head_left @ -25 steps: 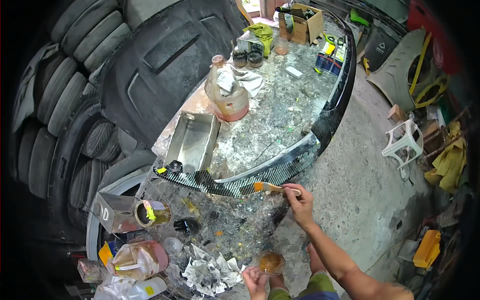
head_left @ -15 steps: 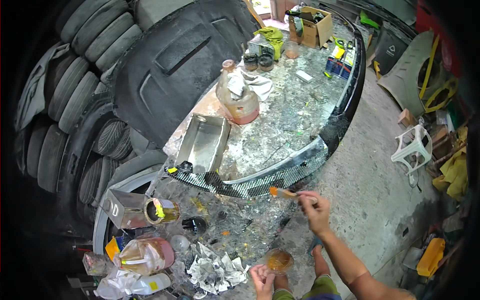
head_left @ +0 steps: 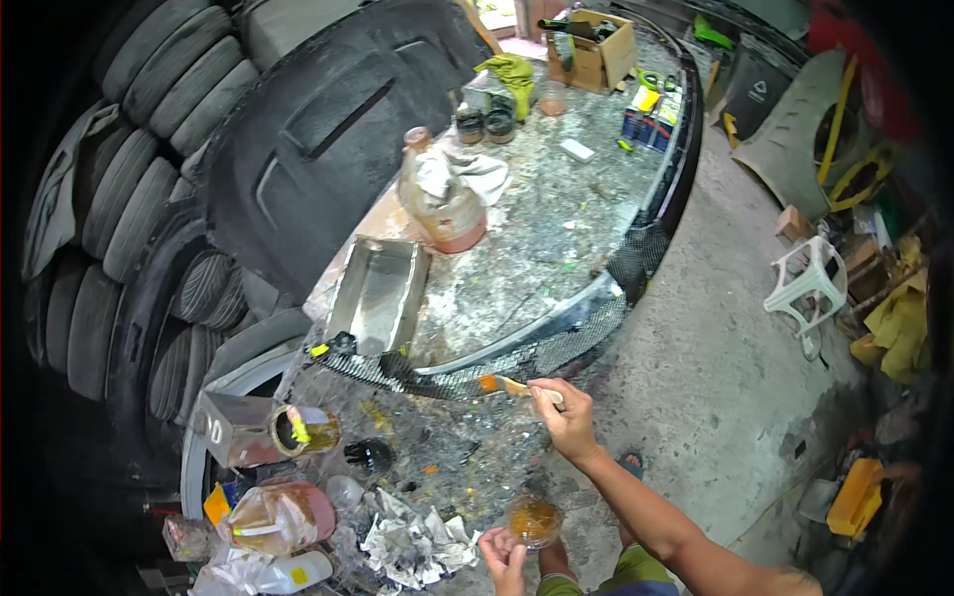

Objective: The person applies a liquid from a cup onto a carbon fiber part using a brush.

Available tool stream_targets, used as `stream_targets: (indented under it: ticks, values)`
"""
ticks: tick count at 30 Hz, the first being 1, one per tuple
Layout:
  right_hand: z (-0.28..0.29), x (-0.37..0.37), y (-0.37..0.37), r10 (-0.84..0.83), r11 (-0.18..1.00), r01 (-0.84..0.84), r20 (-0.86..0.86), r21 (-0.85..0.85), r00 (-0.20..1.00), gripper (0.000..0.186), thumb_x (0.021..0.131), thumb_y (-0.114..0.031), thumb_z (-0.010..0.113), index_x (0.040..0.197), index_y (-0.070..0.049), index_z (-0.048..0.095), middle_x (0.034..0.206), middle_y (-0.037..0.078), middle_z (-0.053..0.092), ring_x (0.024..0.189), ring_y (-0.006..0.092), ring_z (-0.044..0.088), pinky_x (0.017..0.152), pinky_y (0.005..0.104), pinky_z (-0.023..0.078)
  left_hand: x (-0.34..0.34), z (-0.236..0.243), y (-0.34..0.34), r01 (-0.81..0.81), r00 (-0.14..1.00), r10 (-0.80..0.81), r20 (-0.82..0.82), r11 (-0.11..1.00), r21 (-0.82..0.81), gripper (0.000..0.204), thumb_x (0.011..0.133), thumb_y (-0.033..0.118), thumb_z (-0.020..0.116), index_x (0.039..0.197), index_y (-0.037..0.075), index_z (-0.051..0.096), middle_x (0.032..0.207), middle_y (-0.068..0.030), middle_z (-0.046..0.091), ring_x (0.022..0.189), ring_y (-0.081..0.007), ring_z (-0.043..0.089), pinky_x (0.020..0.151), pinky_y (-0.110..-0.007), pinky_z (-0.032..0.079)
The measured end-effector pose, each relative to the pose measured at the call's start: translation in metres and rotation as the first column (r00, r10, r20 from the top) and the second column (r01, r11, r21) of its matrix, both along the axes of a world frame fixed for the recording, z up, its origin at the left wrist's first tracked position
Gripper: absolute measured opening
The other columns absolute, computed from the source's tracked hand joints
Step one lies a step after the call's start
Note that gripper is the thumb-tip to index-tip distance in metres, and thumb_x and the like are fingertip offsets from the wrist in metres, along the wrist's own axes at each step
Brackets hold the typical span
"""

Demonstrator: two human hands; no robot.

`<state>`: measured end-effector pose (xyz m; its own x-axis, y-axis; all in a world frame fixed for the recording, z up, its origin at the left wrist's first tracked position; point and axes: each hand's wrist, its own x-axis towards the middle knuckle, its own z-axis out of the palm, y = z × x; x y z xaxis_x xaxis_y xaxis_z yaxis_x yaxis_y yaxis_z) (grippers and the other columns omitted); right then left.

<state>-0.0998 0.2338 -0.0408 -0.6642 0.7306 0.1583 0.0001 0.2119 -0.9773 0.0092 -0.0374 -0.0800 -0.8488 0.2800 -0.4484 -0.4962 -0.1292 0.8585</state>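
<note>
A paintbrush [head_left: 511, 386] with orange bristles and a pale handle is pinched in my right hand [head_left: 564, 419]. Its bristles are at the near edge of a long curved part covered in black-and-silver woven cloth [head_left: 571, 343]; whether they touch it I cannot tell. Low in the picture, my left hand [head_left: 505, 558] has its fingers closed on the side of a clear plastic cup [head_left: 537, 521] holding amber liquid. The curved part bends round the near and right sides of a stained worktable [head_left: 537, 248].
On the table are a metal tray [head_left: 378, 293], a big jug [head_left: 442, 214] with a rag, and a cardboard box [head_left: 601, 55]. Lower left stand an open can [head_left: 303, 430], another jug [head_left: 278, 519] and crumpled paper [head_left: 419, 541]. A white stool [head_left: 807, 283] is at right; tyres [head_left: 124, 214] are stacked left.
The whole view has shifted, so most things appear farther left. My right hand has carried the brush left along the curved part. The cup stays in my left hand.
</note>
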Motion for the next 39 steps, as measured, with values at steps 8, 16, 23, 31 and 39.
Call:
stream_targets:
  ticks: [8, 16, 23, 31, 39]
  values:
    - [-0.004, 0.032, 0.051, -0.074, 0.996, 0.073, -0.018, -0.052, 0.997, 0.01, 0.091, -0.007, 0.065, 0.099, -0.001, 0.069, 0.078, 0.008, 0.068, 0.067, 0.0112, 0.062, 0.063, 0.0273, 0.049, -0.003, 0.006, 0.026, 0.058, 0.996, -0.054, -0.073, 0.997, 0.046, 0.055, 0.084, 0.015, 0.067, 0.127, 0.008, 0.034, 0.121, -0.0131, 0.055, 0.107, -0.018, 0.055, 0.09, -0.03, 0.044]
    - [-0.002, 0.051, 0.093, -0.122, 0.989, 0.121, -0.003, -0.08, 0.993, 0.01, 0.093, -0.008, 0.064, 0.097, -0.001, 0.07, 0.072, 0.002, 0.065, 0.065, 0.0062, 0.055, 0.058, 0.0244, 0.044, -0.003, 0.022, 0.039, 0.048, 0.999, -0.046, -0.028, 0.998, 0.042, 0.052, 0.085, 0.014, 0.066, 0.126, 0.009, 0.034, 0.117, -0.0093, 0.057, 0.102, -0.015, 0.055, 0.082, -0.026, 0.043]
    - [0.028, 0.035, 0.044, 0.077, 0.971, -0.088, -0.059, -0.224, 0.995, 0.014, 0.092, -0.007, 0.064, 0.102, -0.003, 0.072, 0.077, 0.001, 0.066, 0.066, 0.0052, 0.055, 0.057, 0.0223, 0.043, 0.002, 0.032, 0.027, 0.042, 0.999, -0.044, 0.022, 0.996, 0.076, 0.061, 0.087, 0.012, 0.068, 0.133, 0.008, 0.029, 0.12, -0.0128, 0.053, 0.113, -0.0195, 0.053, 0.097, -0.034, 0.041]
    - [0.012, -0.044, -0.041, 0.187, 0.981, -0.191, -0.076, -0.041, 0.979, 0.015, 0.092, -0.007, 0.064, 0.105, -0.001, 0.07, 0.086, 0.01, 0.069, 0.073, 0.013, 0.064, 0.066, 0.027, 0.05, 0.006, 0.014, -0.006, -0.071, 0.997, 0.069, 0.036, 0.995, 0.068, 0.063, 0.085, 0.016, 0.071, 0.133, 0.007, 0.031, 0.116, -0.0104, 0.053, 0.104, -0.0154, 0.052, 0.092, -0.031, 0.041]
    - [0.01, -0.026, -0.019, 0.128, 0.991, -0.125, -0.078, 0.048, 0.989, 0.016, 0.091, -0.004, 0.063, 0.106, 0.0, 0.068, 0.081, 0.011, 0.064, 0.066, 0.0154, 0.06, 0.062, 0.0287, 0.047, -0.005, 0.016, -0.009, -0.1, 0.993, 0.098, 0.06, 0.995, 0.025, 0.064, 0.084, 0.02, 0.072, 0.132, 0.006, 0.032, 0.113, -0.0091, 0.052, 0.1, -0.0135, 0.05, 0.083, -0.027, 0.042]
